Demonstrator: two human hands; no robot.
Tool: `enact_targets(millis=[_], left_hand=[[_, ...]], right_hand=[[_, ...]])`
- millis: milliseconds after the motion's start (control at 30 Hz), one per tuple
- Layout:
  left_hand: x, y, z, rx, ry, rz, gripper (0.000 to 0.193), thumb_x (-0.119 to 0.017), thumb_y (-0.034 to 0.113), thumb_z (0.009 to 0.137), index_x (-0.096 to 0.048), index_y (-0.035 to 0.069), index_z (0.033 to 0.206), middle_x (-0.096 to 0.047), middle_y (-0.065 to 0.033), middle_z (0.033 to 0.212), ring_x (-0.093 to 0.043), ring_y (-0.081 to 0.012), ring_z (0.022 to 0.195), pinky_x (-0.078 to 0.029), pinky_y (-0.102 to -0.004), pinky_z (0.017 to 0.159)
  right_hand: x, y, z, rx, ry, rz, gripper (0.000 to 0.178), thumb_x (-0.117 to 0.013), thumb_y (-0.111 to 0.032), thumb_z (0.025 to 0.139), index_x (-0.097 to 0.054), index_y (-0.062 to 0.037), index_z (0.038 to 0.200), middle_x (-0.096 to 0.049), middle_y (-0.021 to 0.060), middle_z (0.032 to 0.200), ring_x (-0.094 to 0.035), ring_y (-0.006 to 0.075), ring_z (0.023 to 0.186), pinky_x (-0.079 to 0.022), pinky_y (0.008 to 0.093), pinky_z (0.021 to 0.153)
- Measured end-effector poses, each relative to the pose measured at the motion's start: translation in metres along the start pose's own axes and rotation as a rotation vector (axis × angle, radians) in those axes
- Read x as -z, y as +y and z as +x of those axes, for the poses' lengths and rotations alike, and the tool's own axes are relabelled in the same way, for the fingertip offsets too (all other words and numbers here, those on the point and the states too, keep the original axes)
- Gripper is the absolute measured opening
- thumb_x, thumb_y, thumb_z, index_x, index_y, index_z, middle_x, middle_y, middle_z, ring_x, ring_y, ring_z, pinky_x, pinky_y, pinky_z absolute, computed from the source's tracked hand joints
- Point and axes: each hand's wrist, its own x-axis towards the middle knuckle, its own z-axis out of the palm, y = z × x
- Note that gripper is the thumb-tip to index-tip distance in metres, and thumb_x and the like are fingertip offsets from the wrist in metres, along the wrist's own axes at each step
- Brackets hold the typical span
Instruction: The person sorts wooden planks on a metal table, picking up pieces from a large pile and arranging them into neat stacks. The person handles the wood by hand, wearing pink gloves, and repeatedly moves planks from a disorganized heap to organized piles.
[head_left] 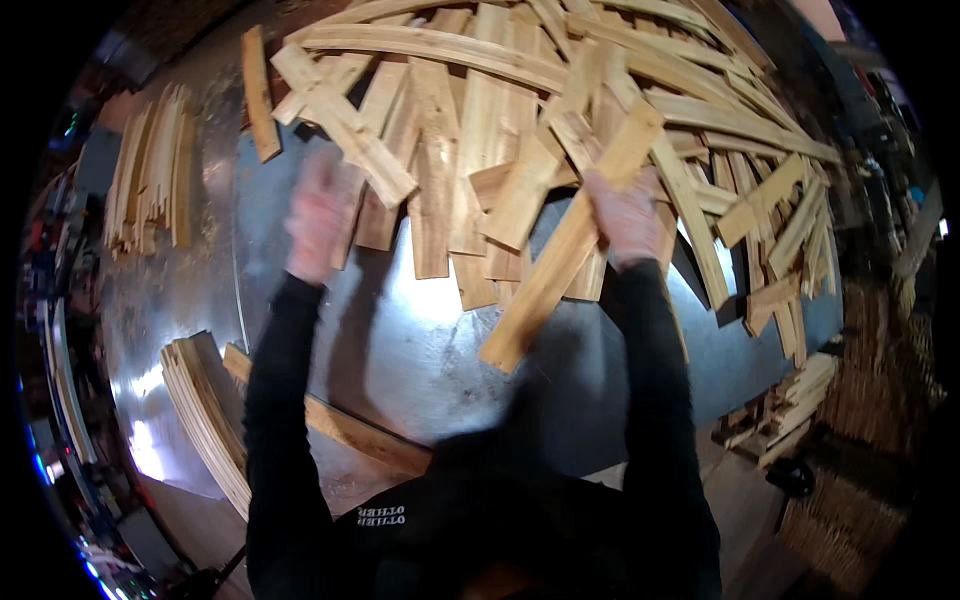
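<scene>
Your right hand [628, 220] gripped the plank [558, 255], long axis near-left to far-right; your left hand [315, 220], blurred, sat well left, grip unclear.

The widest free room is on the near part of the metal tabletop [410, 370], where a hand could pass low between the forearms. Beyond it, a heap of crossed boards [490, 130] blocks the far side, with ends jutting toward the person. The slanted board [545, 275] in the right hand [625, 220] cuts across the middle. A bare strip runs left of the left hand [315, 220], bounded by stacked slats [150, 175]; blur leaves that hand's clearance from the nearest boards uncertain.
</scene>
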Motion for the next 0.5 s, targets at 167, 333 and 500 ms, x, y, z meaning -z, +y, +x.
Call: enact_targets(millis=[167, 333, 500], left_hand=[[-0.161, 0.121, -0.187, 0.12, -0.627, 0.455, 0.126, -0.09, 0.031, 0.06, -0.014, -0.005, 0.154, -0.04, -0.0343, 0.144, -0.042, -0.0478, 0.133, -0.039, -0.0456, 0.111], [-0.176, 0.088, -0.235, 0.321, -0.376, 0.403, 0.105, -0.076, 0.017, 0.071, -0.016, -0.003, 0.155, -0.046, -0.0318, 0.139, -0.053, -0.0482, 0.122, -0.047, -0.048, 0.101], [-0.109, 0.091, -0.249, 0.262, -0.288, 0.096, 0.106, -0.069, 0.008, 0.071, -0.011, 0.005, 0.159, -0.049, -0.0269, 0.141, -0.058, -0.0382, 0.123, -0.05, -0.0398, 0.1]], right_hand=[[-0.072, 0.047, 0.013, 0.32, 0.297, -0.436, 0.105, -0.069, -0.054, 0.081, -0.022, 0.0079, 0.153, -0.038, 0.0319, 0.15, -0.039, 0.0435, 0.138, -0.027, 0.0494, 0.117], [0.029, 0.083, 0.04, 0.535, 0.267, -0.82, 0.12, -0.068, -0.069, 0.075, -0.02, 0.0059, 0.155, -0.03, 0.0304, 0.156, -0.026, 0.0436, 0.147, -0.015, 0.0535, 0.121], [0.101, 0.13, 0.083, 0.214, -0.035, -1.021, 0.093, -0.075, -0.048, 0.078, -0.035, -0.0085, 0.152, -0.046, 0.0227, 0.147, -0.043, 0.0387, 0.137, -0.035, 0.0474, 0.113]])
